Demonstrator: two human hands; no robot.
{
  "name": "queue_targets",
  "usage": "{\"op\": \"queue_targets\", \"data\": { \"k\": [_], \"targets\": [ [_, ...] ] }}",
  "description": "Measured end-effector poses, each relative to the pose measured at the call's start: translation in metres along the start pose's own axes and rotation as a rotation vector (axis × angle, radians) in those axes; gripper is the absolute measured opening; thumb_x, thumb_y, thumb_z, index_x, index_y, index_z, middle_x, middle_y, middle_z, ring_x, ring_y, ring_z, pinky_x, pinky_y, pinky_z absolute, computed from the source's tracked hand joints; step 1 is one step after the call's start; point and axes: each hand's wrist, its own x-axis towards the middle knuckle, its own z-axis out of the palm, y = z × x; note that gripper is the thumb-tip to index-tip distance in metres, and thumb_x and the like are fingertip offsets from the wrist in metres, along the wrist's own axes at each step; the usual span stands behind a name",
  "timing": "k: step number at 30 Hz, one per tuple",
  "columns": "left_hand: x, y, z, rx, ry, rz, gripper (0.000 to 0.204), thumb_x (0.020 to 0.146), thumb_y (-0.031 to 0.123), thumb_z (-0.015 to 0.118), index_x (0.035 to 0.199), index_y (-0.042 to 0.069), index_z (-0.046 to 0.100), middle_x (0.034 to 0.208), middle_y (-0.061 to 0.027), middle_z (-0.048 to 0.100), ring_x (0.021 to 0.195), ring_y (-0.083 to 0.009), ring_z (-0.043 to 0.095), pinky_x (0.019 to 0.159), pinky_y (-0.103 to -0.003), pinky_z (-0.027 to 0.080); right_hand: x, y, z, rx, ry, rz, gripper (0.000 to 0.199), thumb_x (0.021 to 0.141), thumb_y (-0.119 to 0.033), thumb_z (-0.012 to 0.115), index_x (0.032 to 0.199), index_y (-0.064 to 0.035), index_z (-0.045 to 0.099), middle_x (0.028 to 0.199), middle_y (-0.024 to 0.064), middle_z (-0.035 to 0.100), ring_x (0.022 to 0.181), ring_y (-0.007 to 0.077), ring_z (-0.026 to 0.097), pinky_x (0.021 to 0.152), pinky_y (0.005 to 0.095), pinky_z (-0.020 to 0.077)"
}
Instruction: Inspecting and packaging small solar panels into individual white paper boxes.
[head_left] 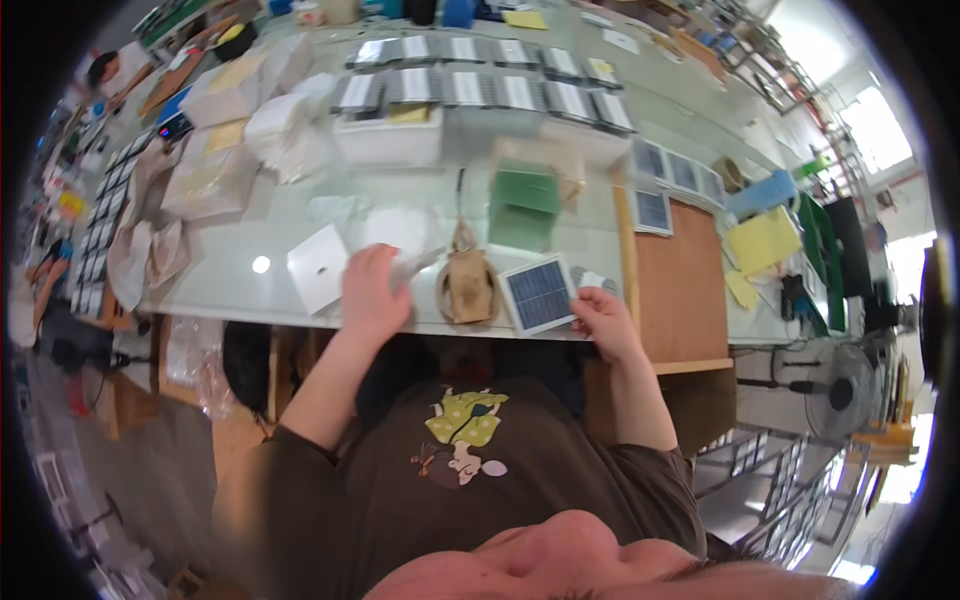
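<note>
Glassy tabletop bears a white box, contents hidden, and a black bowl holding something yellow. Hands apart: right hand pinches a solar panel at the front edge; blurred left hand, grip unclear.

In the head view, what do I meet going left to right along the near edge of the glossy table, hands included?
White square sheet → left hand → tan object → blue panel with white border → right hand → brown board.
</note>
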Motion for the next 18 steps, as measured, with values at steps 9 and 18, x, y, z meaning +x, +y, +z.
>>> {"op": "queue_targets", "data": {
  "k": [9,18],
  "targets": [
    [0.004,-0.017,-0.005,0.028,-0.269,-0.148,0.063,0.067,0.029,0.077,0.118,0.004,0.050,0.124,-0.0153,0.052,0.117,-0.0334,0.047,0.098,-0.045,0.036,0.104,-0.031,-0.181,-0.086,0.546,-0.165,0.016,0.094,-0.019,0.057,0.101,-0.0067,0.065,0.071,-0.0026,0.058,0.054,0.0050,0.050,0.045,0.0209,0.0379],
    [-0.003,-0.015,0.009,0.010,-0.243,-0.159,0.041,0.069,0.015,0.069,0.104,0.003,0.052,0.127,-0.0197,0.050,0.119,-0.0367,0.046,0.101,-0.048,0.034,0.121,-0.044,-0.134,-0.988,0.944,-0.568,0.024,0.086,-0.024,0.065,0.099,-0.0041,0.065,0.091,0.0117,0.063,0.076,0.0242,0.062,0.068,0.0330,0.0517]
  ]
}}
